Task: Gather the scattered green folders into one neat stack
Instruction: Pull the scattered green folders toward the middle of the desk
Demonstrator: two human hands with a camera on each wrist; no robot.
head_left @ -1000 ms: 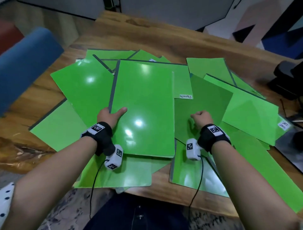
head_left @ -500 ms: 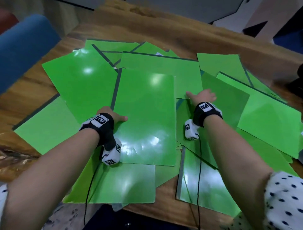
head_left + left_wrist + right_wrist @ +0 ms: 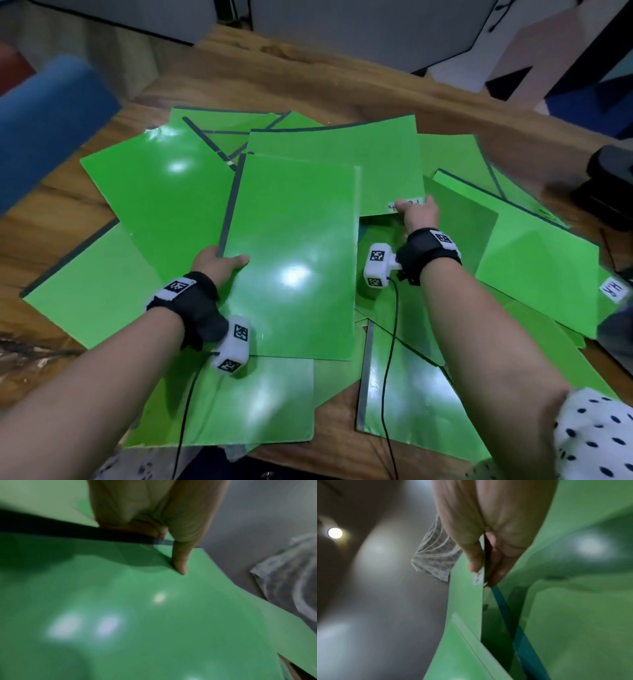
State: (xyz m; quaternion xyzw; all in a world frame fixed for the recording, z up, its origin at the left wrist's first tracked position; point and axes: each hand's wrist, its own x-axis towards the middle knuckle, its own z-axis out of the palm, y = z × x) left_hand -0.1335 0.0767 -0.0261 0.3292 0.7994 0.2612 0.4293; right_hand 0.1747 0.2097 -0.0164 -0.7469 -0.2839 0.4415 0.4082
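Note:
Several glossy green folders lie overlapped across the wooden table [image 3: 335,82]. My left hand [image 3: 219,263] grips the left spine edge of the top folder [image 3: 294,253], thumb [image 3: 180,561] on its cover and fingers underneath. My right hand [image 3: 416,214] pinches the near right corner of a labelled folder [image 3: 342,161] behind it, thumb [image 3: 474,555] on top by the white label [image 3: 478,577], fingers [image 3: 500,566] below. That corner is lifted off a darker green folder [image 3: 459,222].
A blue chair back [image 3: 44,120] stands at the left table edge. Dark objects [image 3: 609,185] sit at the far right. More folders [image 3: 534,267] spread to the right, one with a white handwritten label [image 3: 613,291]. Some hang over the near edge.
My right hand reached forward from the dark folder to the labelled folder's corner and now pinches and lifts it. My left hand kept its hold on the top folder.

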